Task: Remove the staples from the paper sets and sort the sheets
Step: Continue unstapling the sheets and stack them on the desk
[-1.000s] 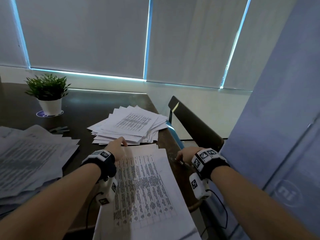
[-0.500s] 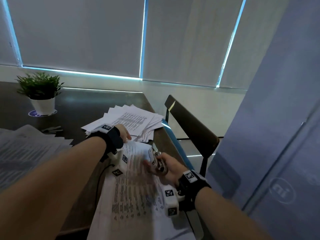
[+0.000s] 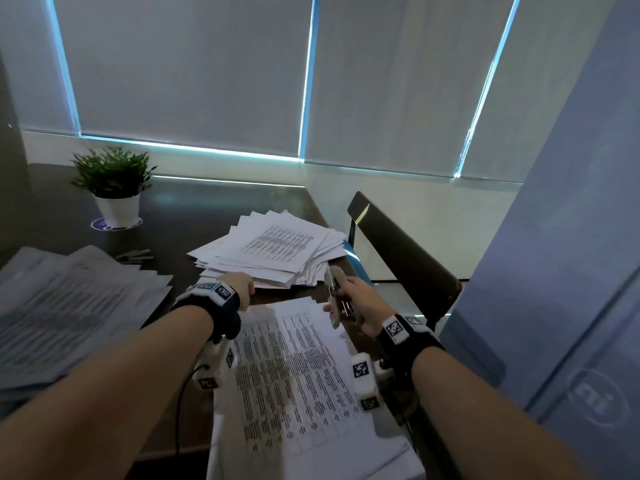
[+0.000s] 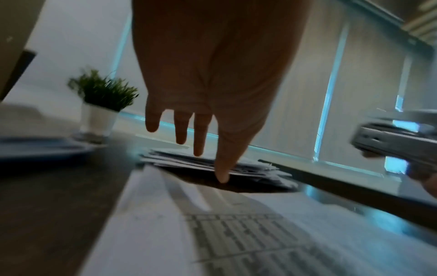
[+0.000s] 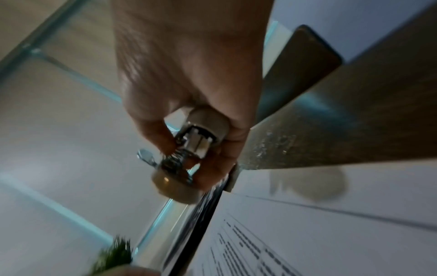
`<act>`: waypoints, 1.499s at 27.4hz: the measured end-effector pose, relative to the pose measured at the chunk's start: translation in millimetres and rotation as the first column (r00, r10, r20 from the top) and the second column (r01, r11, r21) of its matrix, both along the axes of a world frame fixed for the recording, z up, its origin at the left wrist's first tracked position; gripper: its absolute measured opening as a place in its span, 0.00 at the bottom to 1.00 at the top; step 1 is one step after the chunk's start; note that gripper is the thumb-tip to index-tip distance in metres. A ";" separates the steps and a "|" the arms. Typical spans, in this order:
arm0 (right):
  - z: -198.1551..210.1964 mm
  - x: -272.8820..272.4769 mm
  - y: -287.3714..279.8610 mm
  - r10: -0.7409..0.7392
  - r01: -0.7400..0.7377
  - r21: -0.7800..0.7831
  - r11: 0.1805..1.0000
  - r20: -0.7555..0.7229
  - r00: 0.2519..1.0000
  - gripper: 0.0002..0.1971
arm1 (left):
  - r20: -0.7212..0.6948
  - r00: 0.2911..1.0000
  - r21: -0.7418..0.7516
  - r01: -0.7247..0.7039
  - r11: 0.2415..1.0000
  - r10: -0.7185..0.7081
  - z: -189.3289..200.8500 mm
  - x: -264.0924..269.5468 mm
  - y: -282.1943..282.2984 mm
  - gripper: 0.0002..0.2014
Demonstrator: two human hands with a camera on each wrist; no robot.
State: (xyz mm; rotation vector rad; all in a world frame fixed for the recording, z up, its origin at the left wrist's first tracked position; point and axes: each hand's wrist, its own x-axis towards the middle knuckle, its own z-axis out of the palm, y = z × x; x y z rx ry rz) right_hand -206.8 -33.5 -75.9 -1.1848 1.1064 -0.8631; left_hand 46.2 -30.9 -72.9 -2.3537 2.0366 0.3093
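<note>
Printed paper set (image 3: 294, 368) with table columns, lying flat at the near table edge, fanned pile of loose sheets (image 3: 273, 251) just beyond it, larger grey stack of papers (image 3: 69, 306) at left, staple remover (image 5: 189, 149) with beige handles and metal jaws, held above the set's far right corner

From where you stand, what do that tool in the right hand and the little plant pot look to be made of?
The staple remover in the right hand looks like shiny metal at the core, since it glints, with pale matte pads, probably plastic. The plant pot is plain white and smooth, ceramic or plastic; the look leaves that open.
</note>
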 end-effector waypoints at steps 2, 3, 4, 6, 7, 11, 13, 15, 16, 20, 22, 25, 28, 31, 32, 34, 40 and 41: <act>3.0 16.7 -3.1 0.106 -0.149 -0.119 0.982 -0.312 0.944 0.17 | 0.035 0.999 0.122 0.025 0.992 -0.029 -5.1 2.8 2.9 0.20; 3.0 25.2 -6.3 0.133 -0.240 -0.174 0.955 -0.471 0.872 0.20 | 0.016 0.999 0.192 0.031 0.981 -0.034 -10.1 4.5 1.9 0.20; 3.7 34.8 -8.3 0.141 -0.339 -0.219 0.915 -0.614 0.777 0.23 | -0.032 0.999 0.260 0.027 0.965 -0.019 -13.3 5.6 4.5 0.23; 4.6 54.6 -7.5 0.129 -0.525 -0.251 0.813 -0.801 0.584 0.25 | -0.032 0.999 0.349 0.014 0.937 -0.003 -23.2 6.4 10.6 0.42; 4.2 64.9 -6.6 0.119 -0.597 -0.239 0.766 -0.859 0.497 0.26 | 0.015 1.000 0.358 -0.011 0.934 0.006 -28.8 4.7 13.3 0.53; -6.0 91.6 -6.0 0.090 -0.696 -0.195 0.691 -0.932 0.351 0.26 | 0.130 0.988 0.210 -0.106 0.972 0.080 -48.1 -4.3 25.8 0.66; -14.5 97.8 -7.7 0.061 -0.676 -0.207 0.707 -0.935 0.350 0.25 | 0.108 0.990 0.213 -0.114 0.970 0.092 -54.4 -2.5 26.7 0.66; -20.5 100.7 -10.7 0.043 -0.651 -0.216 0.728 -0.933 0.357 0.28 | 0.125 0.987 0.235 -0.125 0.964 0.097 -52.6 -2.4 27.2 0.65; -21.7 101.1 -11.4 0.042 -0.641 -0.220 0.735 -0.929 0.367 0.29 | 0.128 0.988 0.235 -0.113 0.965 0.084 -54.1 -2.2 25.5 0.65; -20.9 101.7 -16.6 0.058 -0.652 -0.227 0.723 -0.921 0.386 0.29 | 0.146 0.987 0.238 -0.094 0.967 0.060 -57.7 -0.9 21.3 0.67; -19.4 104.2 -16.5 0.059 -0.653 -0.225 0.723 -0.922 0.383 0.29 | 0.158 0.986 0.248 -0.086 0.965 0.047 -60.3 0.9 19.6 0.67; -16.7 110.8 -10.8 0.049 -0.661 -0.211 0.720 -0.935 0.352 0.27 | 0.178 0.983 0.266 -0.083 0.960 0.036 -58.8 -0.1 18.9 0.67; -21.1 120.7 -2.1 0.029 -0.638 -0.215 0.740 -0.937 0.349 0.28 | 0.199 0.980 0.278 -0.084 0.957 0.028 -56.4 -0.5 18.5 0.66; -27.7 128.2 2.1 0.011 -0.608 -0.185 0.772 -0.953 0.303 0.29 | 0.202 0.979 0.282 -0.087 0.956 0.029 -53.2 -1.3 20.9 0.64; -28.6 128.8 1.6 0.011 -0.613 -0.165 0.773 -0.962 0.273 0.28 | 0.204 0.979 0.282 -0.081 0.956 0.022 -51.7 -1.3 22.6 0.64; -29.6 129.1 2.2 -0.015 -0.646 -0.157 0.747 -0.975 0.220 0.23 | 0.185 0.982 0.276 -0.076 0.958 0.025 -49.7 -0.7 26.2 0.65; -18.8 127.0 -3.5 -0.015 -0.728 -0.170 0.665 -0.977 0.214 0.12 | 0.184 0.982 0.243 -0.004 0.970 -0.043 -36.8 -0.1 28.6 0.71; -14.8 125.8 -5.1 0.017 -0.726 -0.149 0.671 -0.976 0.216 0.13 | 0.186 0.982 0.219 -0.005 0.976 -0.036 -38.4 1.5 29.2 0.77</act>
